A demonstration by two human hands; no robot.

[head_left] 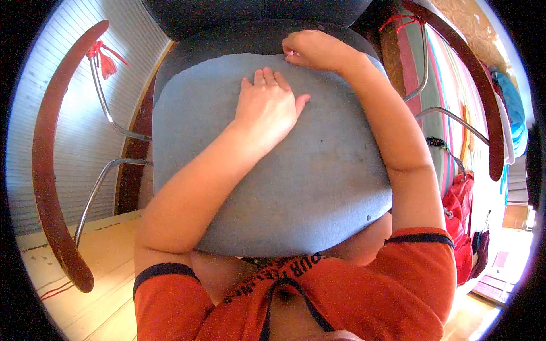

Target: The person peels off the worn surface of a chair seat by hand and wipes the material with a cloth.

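Observation:
A chair seat [273, 187] covered in grey-blue fabric fills the middle of the view, with a few small dark specks on it. Toward the back, the pale fabric ends in a slightly uneven edge against a darker band [227, 44]. My left hand [268, 101] lies palm down on the pale fabric, fingers stretched out and thumb apart. At the far edge, my right hand [314, 50] is closed, its fingertips pressed together by the border between pale and dark fabric. Whatever the right fingers pinch, if anything, is hidden.
Brown curved armrests [48, 153] on metal tubes flank the seat, red ties [103, 55] on them. The dark backrest [256, 8] rises behind. A striped cloth [443, 74] and a red bag [459, 210] are at the right, a ribbed wall [119, 62] at the left.

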